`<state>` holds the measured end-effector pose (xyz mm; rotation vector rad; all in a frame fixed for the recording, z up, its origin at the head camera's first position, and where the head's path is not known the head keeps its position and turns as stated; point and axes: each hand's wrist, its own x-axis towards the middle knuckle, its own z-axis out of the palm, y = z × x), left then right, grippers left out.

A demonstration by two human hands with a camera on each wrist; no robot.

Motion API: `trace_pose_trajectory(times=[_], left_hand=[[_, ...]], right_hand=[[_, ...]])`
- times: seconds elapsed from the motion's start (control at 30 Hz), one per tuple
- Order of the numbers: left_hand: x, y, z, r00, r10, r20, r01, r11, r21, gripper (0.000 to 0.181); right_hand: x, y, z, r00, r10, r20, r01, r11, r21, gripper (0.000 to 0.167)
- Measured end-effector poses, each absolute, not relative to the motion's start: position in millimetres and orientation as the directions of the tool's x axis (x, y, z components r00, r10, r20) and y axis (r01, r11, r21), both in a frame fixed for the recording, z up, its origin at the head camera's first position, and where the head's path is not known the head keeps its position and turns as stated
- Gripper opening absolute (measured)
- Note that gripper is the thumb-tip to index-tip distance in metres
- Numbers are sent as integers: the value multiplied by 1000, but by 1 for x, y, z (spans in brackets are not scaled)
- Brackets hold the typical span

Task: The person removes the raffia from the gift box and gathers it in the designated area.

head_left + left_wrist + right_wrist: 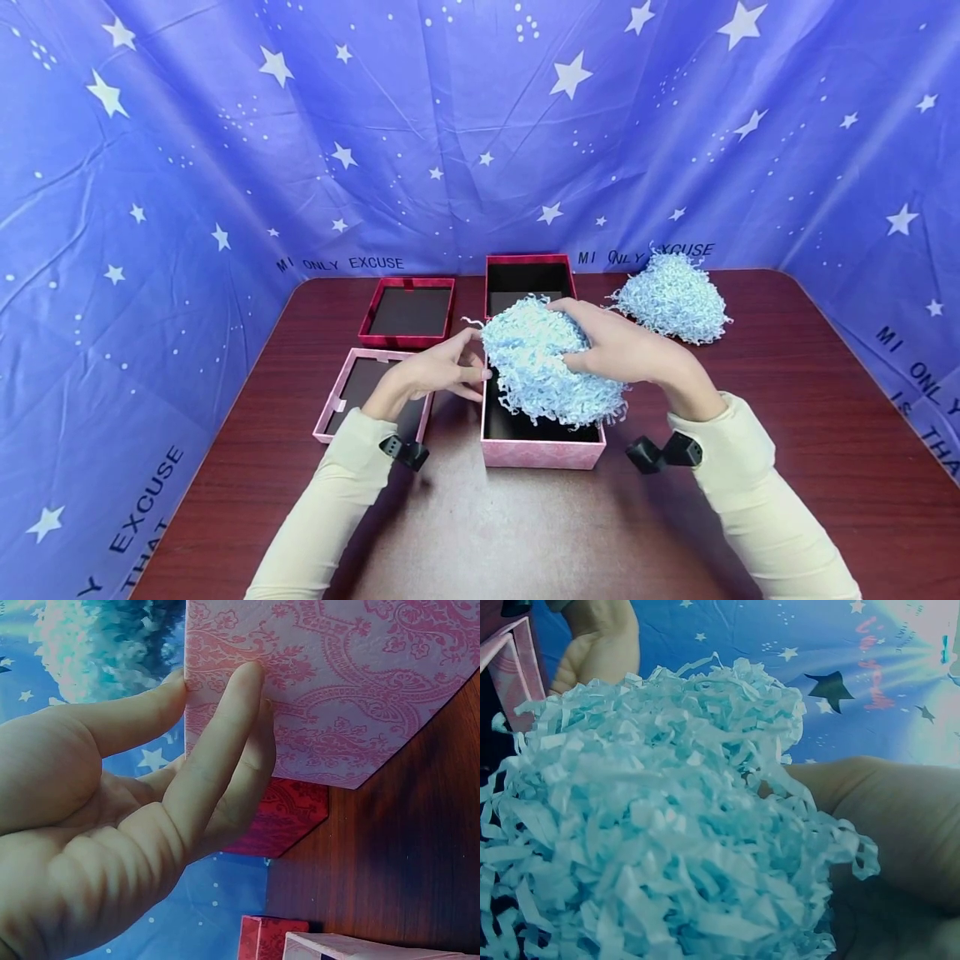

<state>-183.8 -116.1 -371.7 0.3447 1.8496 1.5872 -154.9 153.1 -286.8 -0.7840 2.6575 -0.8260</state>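
Note:
A large clump of light blue shredded paper sits over and partly inside the pink patterned box. My right hand grips this clump from the right, thumb and fingers spread around it. In the right wrist view the shredded paper hides most of that hand's fingers. My left hand is at the box's left wall. The left wrist view shows its fairly straight fingers touching the patterned outer side of the pink box, with the thumb at the rim.
Behind the pink box stands a red box with a dark inside. To the left lie a red lid and a pink lid, insides up. Another pile of blue shredded paper rests at the back right of the table.

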Motion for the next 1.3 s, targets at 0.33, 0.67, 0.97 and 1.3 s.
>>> trace_pose_trajectory(times=[0.33,0.67,0.97,1.3], left_hand=[[-184,-116,-369,-743,582,-332,-203,277,939,51],[-184,-117,-368,-745,571,-346,-224,274,935,52],[-185,-117,-370,-741,574,-349,-227,275,934,52],[-186,-118,-370,-738,581,-344,-222,273,936,53]], right_hand=[[-154,176,-270,-842,-538,-48,-401,682,-612,69],[-156,209,-261,-882,-469,-45,-347,712,-610,70],[-155,250,-271,-928,-366,-67,-247,742,-623,72],[-150,289,-295,-934,-347,-80,-224,748,-624,73]])
